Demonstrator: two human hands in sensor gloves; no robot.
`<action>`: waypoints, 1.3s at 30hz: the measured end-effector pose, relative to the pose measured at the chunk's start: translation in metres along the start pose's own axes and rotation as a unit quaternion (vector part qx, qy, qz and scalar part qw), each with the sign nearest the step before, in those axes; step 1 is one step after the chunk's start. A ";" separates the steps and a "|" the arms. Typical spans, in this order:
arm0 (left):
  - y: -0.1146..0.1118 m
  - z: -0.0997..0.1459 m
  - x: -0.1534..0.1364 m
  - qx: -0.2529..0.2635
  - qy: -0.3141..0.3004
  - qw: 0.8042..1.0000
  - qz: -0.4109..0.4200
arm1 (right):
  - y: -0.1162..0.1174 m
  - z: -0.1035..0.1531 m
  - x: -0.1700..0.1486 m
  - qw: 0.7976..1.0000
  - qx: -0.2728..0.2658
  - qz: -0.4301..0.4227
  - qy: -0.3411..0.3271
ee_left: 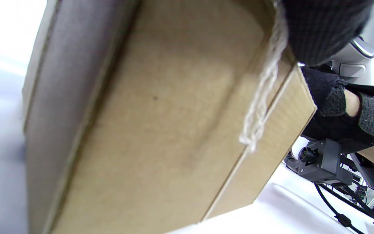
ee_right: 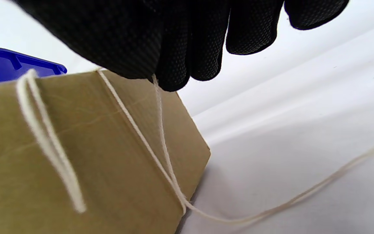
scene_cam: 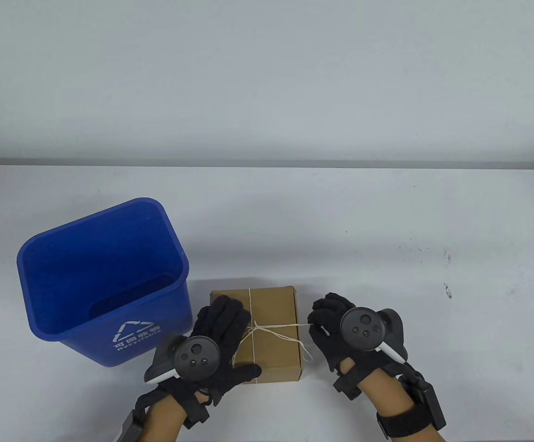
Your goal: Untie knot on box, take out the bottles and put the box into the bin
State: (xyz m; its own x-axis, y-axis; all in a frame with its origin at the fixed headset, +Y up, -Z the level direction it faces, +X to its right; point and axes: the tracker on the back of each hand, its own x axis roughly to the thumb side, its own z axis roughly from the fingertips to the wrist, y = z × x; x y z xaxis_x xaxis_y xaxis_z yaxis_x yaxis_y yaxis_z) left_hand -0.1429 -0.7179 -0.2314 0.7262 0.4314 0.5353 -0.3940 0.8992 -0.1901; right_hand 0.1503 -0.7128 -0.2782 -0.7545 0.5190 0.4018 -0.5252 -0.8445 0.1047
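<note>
Left hand (scene_cam: pixel 216 340) flat on box (scene_cam: pixel 274 322), grip apart. Right hand (scene_cam: pixel 336 327), at box's 3 o'clock, grip pinching string (scene_cam: pixel 281 328).

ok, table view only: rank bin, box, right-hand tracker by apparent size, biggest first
1. blue bin, clearly the largest.
2. cardboard box, partly covered by the left hand.
3. tracker on the right hand, smallest, even though it may look slightly enlarged from sitting higher, nearer the camera.

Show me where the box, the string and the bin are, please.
box (scene_cam: pixel 276 311): table view, bare top right of the string.
string (scene_cam: pixel 281 327): table view, taut strand over the lid.
bin (scene_cam: pixel 110 350): table view, front outer wall.
</note>
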 end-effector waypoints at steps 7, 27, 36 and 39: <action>0.000 0.001 0.000 0.002 0.001 1.000 -0.001 | -0.013 0.005 -0.011 1.000 -0.020 0.006 0.016; 0.000 0.003 0.000 0.003 0.006 1.000 0.005 | -0.044 0.017 -0.042 0.996 -0.061 0.008 0.057; 0.000 0.003 0.000 0.005 0.007 1.000 0.006 | -0.048 0.016 -0.056 0.995 -0.055 0.008 0.082; 0.000 0.003 0.000 0.006 0.007 1.000 0.006 | -0.048 0.014 -0.060 0.994 -0.049 0.012 0.092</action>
State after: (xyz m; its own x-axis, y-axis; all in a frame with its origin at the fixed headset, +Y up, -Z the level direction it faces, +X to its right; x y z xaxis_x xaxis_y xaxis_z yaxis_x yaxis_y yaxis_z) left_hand -0.1448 -0.7181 -0.2292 0.7286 0.4439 0.5216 -0.4102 0.8927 -0.1867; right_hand 0.2265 -0.7050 -0.2942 -0.8218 0.5219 0.2286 -0.5352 -0.8447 0.0045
